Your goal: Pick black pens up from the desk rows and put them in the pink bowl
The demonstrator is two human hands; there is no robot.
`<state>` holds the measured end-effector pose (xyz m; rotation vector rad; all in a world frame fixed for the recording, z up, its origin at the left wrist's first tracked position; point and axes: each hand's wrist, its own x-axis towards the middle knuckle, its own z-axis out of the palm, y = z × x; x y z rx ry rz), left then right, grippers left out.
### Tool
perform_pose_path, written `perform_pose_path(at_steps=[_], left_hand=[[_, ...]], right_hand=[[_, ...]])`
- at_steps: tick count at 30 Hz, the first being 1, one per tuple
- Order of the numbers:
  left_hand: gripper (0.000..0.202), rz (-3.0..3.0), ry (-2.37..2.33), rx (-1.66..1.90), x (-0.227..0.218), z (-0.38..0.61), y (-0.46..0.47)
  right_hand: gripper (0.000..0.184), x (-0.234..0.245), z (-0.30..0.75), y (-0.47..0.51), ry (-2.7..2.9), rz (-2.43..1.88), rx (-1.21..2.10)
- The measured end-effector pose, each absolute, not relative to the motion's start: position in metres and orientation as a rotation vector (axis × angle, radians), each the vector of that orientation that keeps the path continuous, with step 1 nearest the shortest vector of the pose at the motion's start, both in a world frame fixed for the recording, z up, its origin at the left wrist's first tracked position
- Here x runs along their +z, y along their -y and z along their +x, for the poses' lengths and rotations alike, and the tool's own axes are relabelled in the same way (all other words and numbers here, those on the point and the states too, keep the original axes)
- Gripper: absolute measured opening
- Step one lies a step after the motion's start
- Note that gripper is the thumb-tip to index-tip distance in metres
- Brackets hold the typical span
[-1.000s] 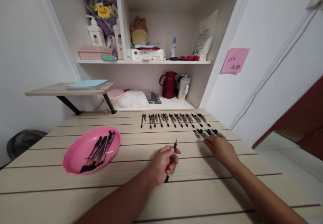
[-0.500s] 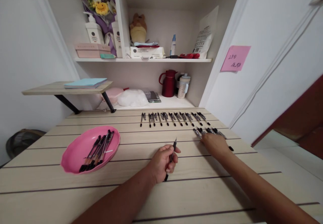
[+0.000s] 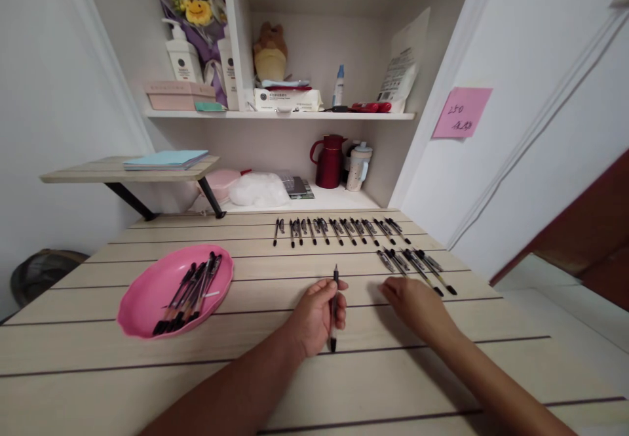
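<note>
My left hand (image 3: 317, 315) is closed around an uncapped pen (image 3: 334, 308) above the middle of the table. The pen's bare tip points up and away, its black end down. To its right, my right hand (image 3: 410, 301) hovers over the table with fingers curled together; nothing shows in them. Just beyond it, several pens (image 3: 422, 271) lie in a short slanted row with loose black caps between them. At the row's left end rests a pen cap (image 3: 386, 261). Farther back stretches a longer row of pens (image 3: 346, 231) and caps.
A pink bowl (image 3: 140, 292) holding several pens stands on the left of the slatted table (image 3: 236, 383). Behind the table are a red jug (image 3: 329, 162) and a pale cup (image 3: 360, 168). A small raised shelf (image 3: 98, 170) carries blue paper (image 3: 166, 159).
My right hand has drawn back from the short row toward me and left, uncovering the pens and caps there. My left hand has turned the pen more upright.
</note>
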<state>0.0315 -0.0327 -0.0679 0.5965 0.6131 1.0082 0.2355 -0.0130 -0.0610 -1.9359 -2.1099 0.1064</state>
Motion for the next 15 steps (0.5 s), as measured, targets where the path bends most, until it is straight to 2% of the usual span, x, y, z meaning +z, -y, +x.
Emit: perform_pose_path(at_steps=[3, 5, 11, 15], left_hand=[[0.020, 0.485, -0.547, 1.112, -0.067, 0.034, 0.032], [0.017, 0.444, -0.509, 1.176, -0.065, 0.034, 0.032], [0.018, 0.426, -0.494, 1.225, -0.064, 0.032, 0.031], [0.028, 0.418, -0.555, 1.166, -0.068, 0.030, 0.029]], right_hand=[[0.037, -0.065, 0.200, 0.039, 2.010, -1.514, 0.828], [0.032, -0.069, 0.181, 0.052, 1.907, -1.331, 1.047], [0.026, -0.074, 0.166, 0.060, 1.850, -1.330, 0.953], [0.024, -0.072, 0.193, 0.044, 1.963, -1.569, 0.564]])
